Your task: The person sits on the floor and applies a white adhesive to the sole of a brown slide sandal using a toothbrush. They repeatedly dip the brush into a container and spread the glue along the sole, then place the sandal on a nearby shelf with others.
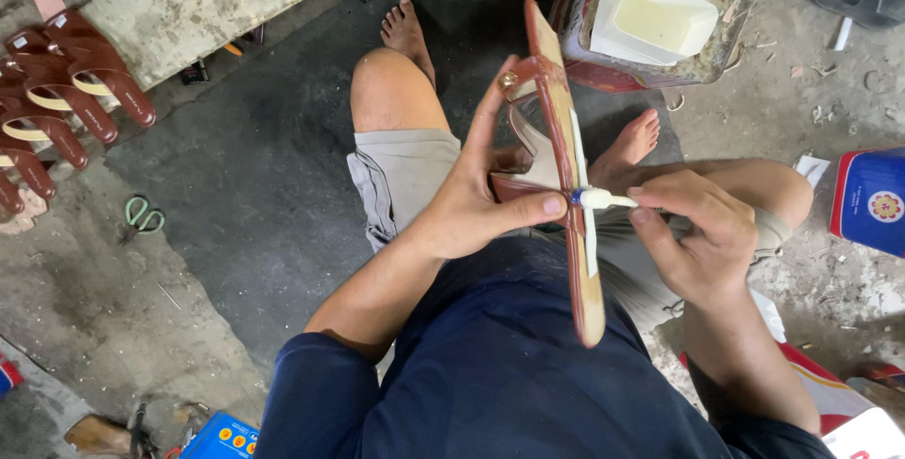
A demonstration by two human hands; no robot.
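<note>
The sandal (564, 167) held up in the middle is reddish brown with a tan sole edge and a gold buckle; the small brush (603, 199) against it is white with a blue band. Far left, a row of sandals (66, 91) is the same reddish brown with cream linings. Far right, a white tub (702, 21) holds pale yellow glue; green-handled scissors (141, 217) lie on grey floor

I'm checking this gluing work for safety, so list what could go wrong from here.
1. The left hand's thumb presses the sandal sole right beside the brush in the right hand, so glue may smear onto skin.
2. The sandal is held on edge over the lap; glue could drip onto the shorts.
3. The open white glue tub sits near the bare foot and might get knocked.
</note>
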